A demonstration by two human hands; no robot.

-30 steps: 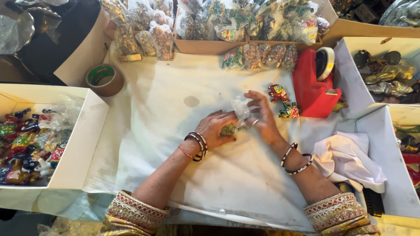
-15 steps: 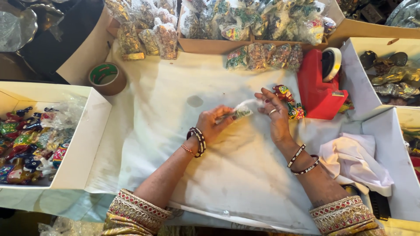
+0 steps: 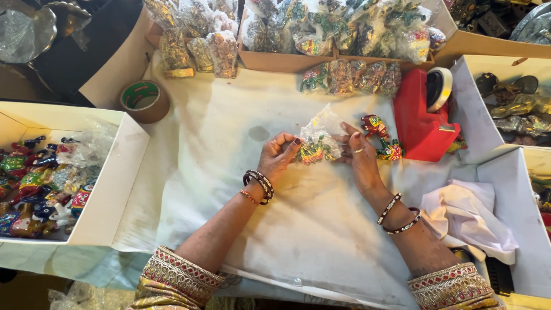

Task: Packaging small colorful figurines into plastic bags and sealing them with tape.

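Observation:
A small painted figurine in a clear plastic bag [image 3: 317, 144] is held just above the white cloth [image 3: 298, 229] by both hands. My left hand [image 3: 279, 155] pinches the bag's left side. My right hand [image 3: 360, 156] grips its right side. The bag's open top sticks up between the hands. Just right of my right hand, two loose painted elephant figurines [image 3: 383, 138] stand on the cloth, beside a red tape dispenser [image 3: 422, 117].
A white box [image 3: 109, 189] of painted figurines sits at the left. A brown tape roll [image 3: 143, 100] lies at the back left. Cardboard trays [image 3: 287, 60] of bagged figurines line the back. White boxes [image 3: 476, 115] with metal figures stand at the right, a white rag [image 3: 470, 215] below.
The hands lifted the bagged figurine off the cloth and turned it; both hands now hold it upright between them, with the bag's top standing up.

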